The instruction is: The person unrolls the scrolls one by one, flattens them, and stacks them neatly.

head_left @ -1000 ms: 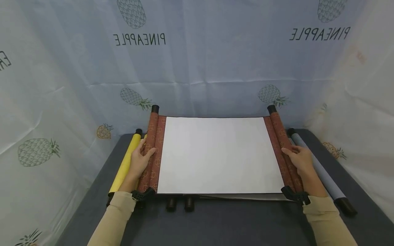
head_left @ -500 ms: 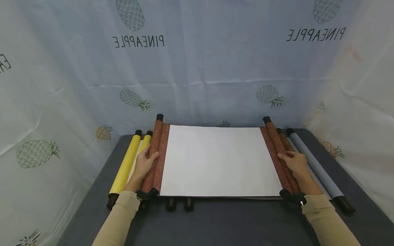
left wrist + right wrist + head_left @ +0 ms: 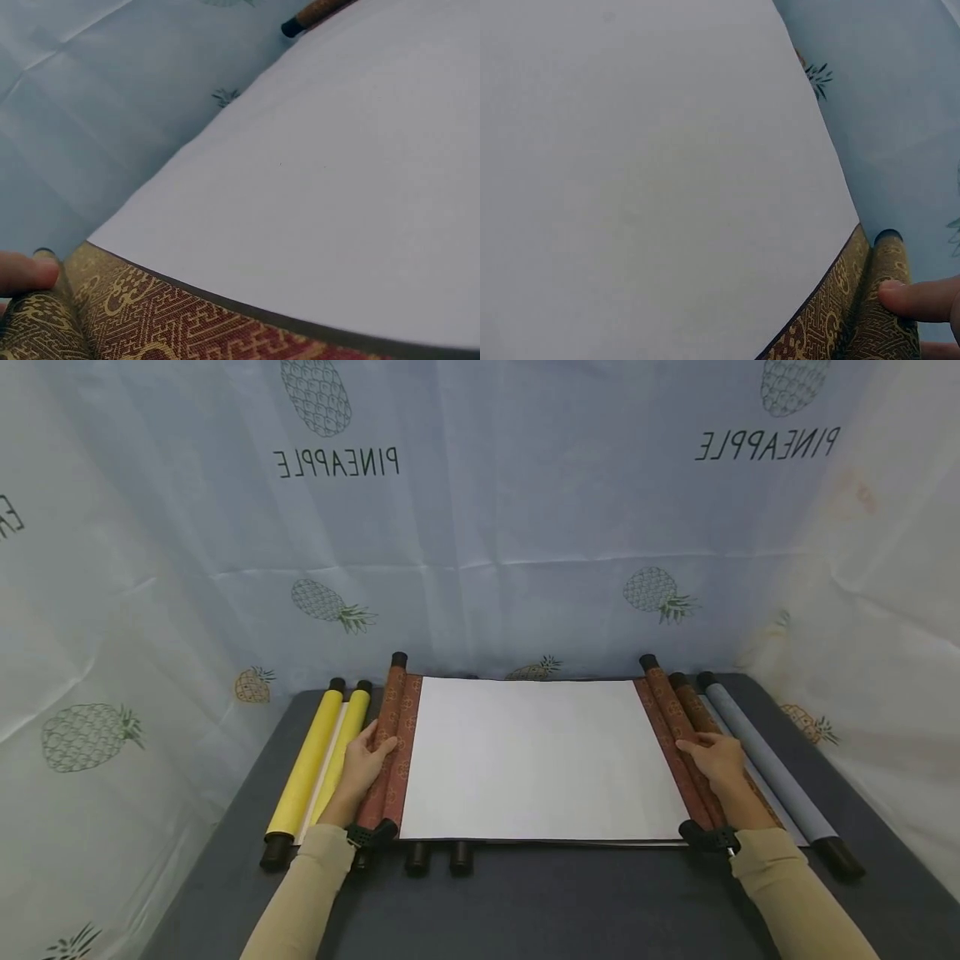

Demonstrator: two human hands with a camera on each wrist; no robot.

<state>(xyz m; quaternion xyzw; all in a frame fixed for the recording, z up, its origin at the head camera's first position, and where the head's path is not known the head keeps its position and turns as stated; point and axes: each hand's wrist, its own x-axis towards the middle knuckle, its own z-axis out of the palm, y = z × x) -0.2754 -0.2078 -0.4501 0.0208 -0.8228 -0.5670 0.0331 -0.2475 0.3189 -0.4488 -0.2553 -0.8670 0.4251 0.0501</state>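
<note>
A red brocade hanging scroll (image 3: 536,760) with a blank white sheet is spread between my hands. My left hand (image 3: 363,766) grips its left roller (image 3: 393,706), thumb on top. The right roller (image 3: 667,702) is held by my right hand (image 3: 720,766), with the thumb (image 3: 915,300) across the patterned brocade in the right wrist view. In the left wrist view, the left thumb (image 3: 28,271) rests on the roll beside the white sheet (image 3: 315,187). Both rollers have black end knobs. Under the right hand's side lies another reddish-brown roller (image 3: 693,706), partly covered.
A yellow scroll (image 3: 307,768) with two rolls lies at the left of the dark table (image 3: 525,910). On the right is a grey-blue roll (image 3: 765,752). Two black knobs (image 3: 417,858) stick out below the held scroll's near edge. A pineapple-print curtain (image 3: 480,527) hangs behind.
The held scroll has come down lower in the head view. Its left roller and my left hand have shifted right, uncovering the yellow scroll's second roll; the reddish-brown roller is now visible at right.
</note>
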